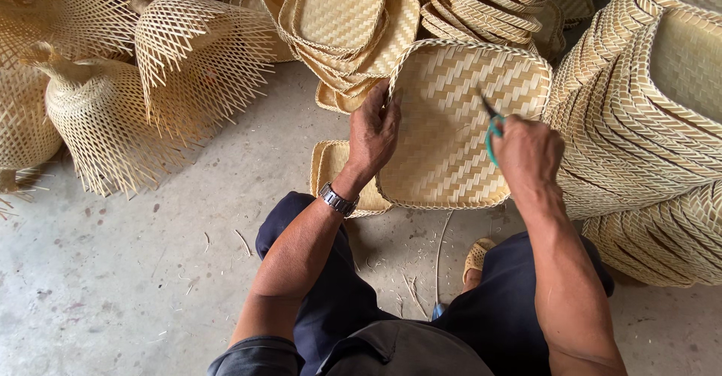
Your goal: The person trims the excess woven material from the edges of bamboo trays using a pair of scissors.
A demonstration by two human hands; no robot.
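Note:
A square woven bamboo tray (451, 98) with rounded corners stands tilted in front of me, its underside facing me. My left hand (374, 129) grips the tray's left rim, a metal watch on its wrist. My right hand (526, 150) holds small scissors with green handles (492, 129), the blades touching the tray's weave near its right middle. Under the tray, on the concrete floor, lies a second smaller woven tray (335, 169), partly covered.
Stacks of finished woven trays (639, 113) rise at the right, and more lie heaped at the back (353, 15). Unfinished open-weave baskets with loose strips (188, 53) crowd the left. Bamboo scraps litter the concrete floor (150, 271). My foot in a sandal (476, 259) shows between my knees.

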